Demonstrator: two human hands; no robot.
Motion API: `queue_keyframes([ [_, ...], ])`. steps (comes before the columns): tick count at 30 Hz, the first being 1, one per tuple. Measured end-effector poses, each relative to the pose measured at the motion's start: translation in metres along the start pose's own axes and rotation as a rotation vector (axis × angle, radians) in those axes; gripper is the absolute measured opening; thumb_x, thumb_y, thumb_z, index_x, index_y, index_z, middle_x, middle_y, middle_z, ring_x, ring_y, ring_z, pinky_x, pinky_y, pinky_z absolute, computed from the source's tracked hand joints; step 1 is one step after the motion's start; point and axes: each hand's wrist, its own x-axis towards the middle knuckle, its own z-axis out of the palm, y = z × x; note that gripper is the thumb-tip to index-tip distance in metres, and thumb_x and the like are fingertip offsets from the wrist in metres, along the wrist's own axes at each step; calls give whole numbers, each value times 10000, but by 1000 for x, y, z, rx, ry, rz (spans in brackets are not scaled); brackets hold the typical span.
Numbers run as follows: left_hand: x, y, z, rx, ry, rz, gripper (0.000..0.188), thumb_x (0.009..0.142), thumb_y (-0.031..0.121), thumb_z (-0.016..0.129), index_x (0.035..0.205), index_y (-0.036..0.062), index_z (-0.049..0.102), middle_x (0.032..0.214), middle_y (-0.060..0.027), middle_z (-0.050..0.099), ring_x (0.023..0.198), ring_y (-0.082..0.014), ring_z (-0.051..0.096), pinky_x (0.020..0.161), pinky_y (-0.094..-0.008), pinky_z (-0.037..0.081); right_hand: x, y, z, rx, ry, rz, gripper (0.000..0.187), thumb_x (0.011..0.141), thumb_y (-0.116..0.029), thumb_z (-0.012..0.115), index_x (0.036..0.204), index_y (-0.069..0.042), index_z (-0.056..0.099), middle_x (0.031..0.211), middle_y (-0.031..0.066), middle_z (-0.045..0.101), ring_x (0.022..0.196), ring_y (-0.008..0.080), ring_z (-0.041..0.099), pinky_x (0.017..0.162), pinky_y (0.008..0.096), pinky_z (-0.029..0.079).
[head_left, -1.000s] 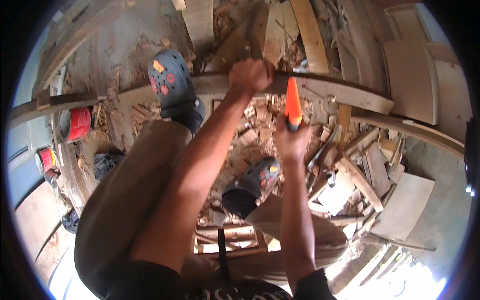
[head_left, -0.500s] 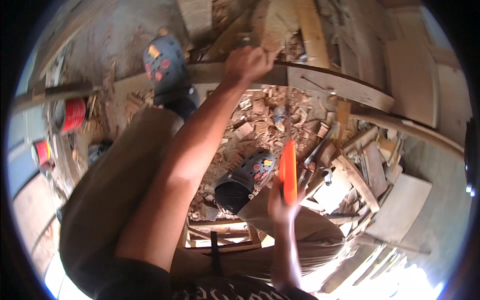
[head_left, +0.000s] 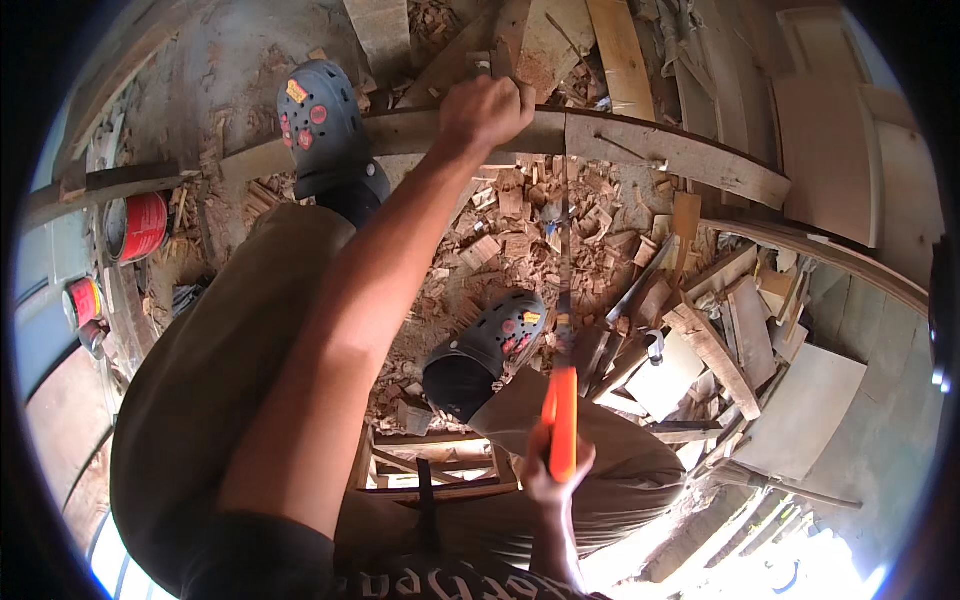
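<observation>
My right hand [head_left: 542, 478] is closed around the orange handle of a handsaw [head_left: 564, 415]. Seen nearly edge-on, the thin blade runs away from me up to a long wooden beam [head_left: 680, 160], meeting it at a dark cut line. My left hand [head_left: 485, 110] is closed over the beam's top edge, left of that line. A grey clog [head_left: 322, 125] on my left foot rests over the beam farther left. My other clog [head_left: 505, 335] stands among wood chips, left of the blade.
Wood chips and offcuts [head_left: 510, 245] cover the floor below the beam. A pile of scrap boards [head_left: 715, 345] lies at right, with plywood panels [head_left: 825, 160] leaning behind. Two red cans [head_left: 140, 228] sit at the left. A small wooden frame [head_left: 440, 465] is near my legs.
My right hand has drawn the saw toward me, so the handle sits lower and more blade shows. My left hand stays on the beam.
</observation>
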Motion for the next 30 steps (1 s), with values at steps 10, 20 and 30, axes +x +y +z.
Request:
queue_keyframes([
  [10,2,-3,5,-93,166,26,465,916,395,473,706,71,733,748,-213,690,697,-398,697,689,-474,580,106,-3,46,-135,104,50,197,866,-132,626,721,0,604,675,112,632,591,142,579,601,303,485],
  [20,-4,26,-3,26,-87,-37,495,927,351,417,764,9,737,778,-254,687,745,-435,691,737,-510,565,225,-19,59,-103,92,138,290,822,-235,671,766,49,646,621,254,594,552,338,650,537,425,484],
  [30,-1,13,0,55,-45,44,490,914,344,450,680,2,711,702,-266,661,674,-437,678,646,-507,568,179,-27,34,-117,29,329,241,790,-210,705,834,25,674,638,202,643,645,362,686,587,438,504],
])
